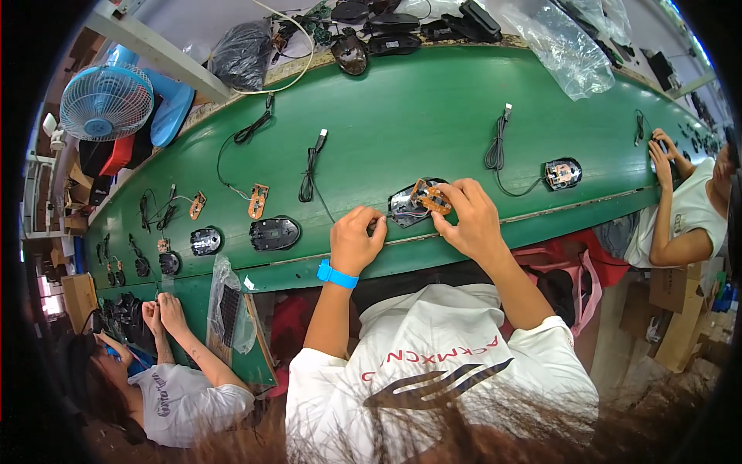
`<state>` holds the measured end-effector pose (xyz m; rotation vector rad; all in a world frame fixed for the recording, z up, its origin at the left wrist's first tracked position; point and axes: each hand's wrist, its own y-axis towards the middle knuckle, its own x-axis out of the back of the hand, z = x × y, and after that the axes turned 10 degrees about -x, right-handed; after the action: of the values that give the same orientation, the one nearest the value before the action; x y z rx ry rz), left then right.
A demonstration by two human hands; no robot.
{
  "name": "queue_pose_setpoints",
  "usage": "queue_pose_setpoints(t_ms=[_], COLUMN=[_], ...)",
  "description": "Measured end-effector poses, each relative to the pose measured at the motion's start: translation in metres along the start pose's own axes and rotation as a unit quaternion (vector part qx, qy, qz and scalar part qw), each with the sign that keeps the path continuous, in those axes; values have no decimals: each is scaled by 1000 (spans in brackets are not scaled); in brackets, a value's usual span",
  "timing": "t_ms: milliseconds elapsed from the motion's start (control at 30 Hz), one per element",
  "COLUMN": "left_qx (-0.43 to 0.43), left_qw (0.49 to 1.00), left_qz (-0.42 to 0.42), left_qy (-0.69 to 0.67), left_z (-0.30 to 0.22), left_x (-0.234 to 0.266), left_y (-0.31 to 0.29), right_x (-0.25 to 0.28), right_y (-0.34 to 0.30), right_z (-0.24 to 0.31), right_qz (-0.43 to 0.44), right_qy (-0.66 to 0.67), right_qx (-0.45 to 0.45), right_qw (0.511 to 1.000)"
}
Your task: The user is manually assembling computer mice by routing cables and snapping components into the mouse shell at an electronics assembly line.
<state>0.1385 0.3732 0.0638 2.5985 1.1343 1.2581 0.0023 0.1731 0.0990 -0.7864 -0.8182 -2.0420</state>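
In front of me on the green bench lies a black computer mouse base (402,207). A brown circuit board (436,200) is tilted over its right side. My right hand (474,222) pinches the board's right edge between thumb and fingers. Just left of the base, my left hand (357,238), with a blue band on its wrist, has its fingers closed on the black cable (325,199). That cable runs up to a tied bundle (308,176) ending in a USB plug (321,138). Thin wires show at the base's lower edge.
Left along the green bench (386,100) sit another mouse base (274,233), a circuit board (258,201) and several more. A mouse base with board (563,174) lies right. Co-workers sit both sides: one's hand (171,313), another's hand (661,158). A blue fan (107,100) stands far left.
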Motion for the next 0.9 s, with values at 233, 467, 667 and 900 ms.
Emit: queue_pose_setpoints(t_ms=[233, 467, 667, 900], left_qx=[52, 58, 73, 70], left_qw=[998, 995, 995, 995], left_qz=[-28, -55, -47, -72], left_qy=[21, 57, 58, -11], left_z=[-15, -23, -18, -3], left_x=[-9, -20, -21, -44], left_y=[-4, 5, 9, -6], right_x=[0, 5, 0, -13], right_y=[-2, 2, 11, 8], right_z=[7, 4, 2, -10], right_qz=[-1, -9, -12, 6], right_qy=[3, 14, 31, 88], right_qx=[-3, -5, 1, -2], right_qw=[1000, 1000, 999, 996])
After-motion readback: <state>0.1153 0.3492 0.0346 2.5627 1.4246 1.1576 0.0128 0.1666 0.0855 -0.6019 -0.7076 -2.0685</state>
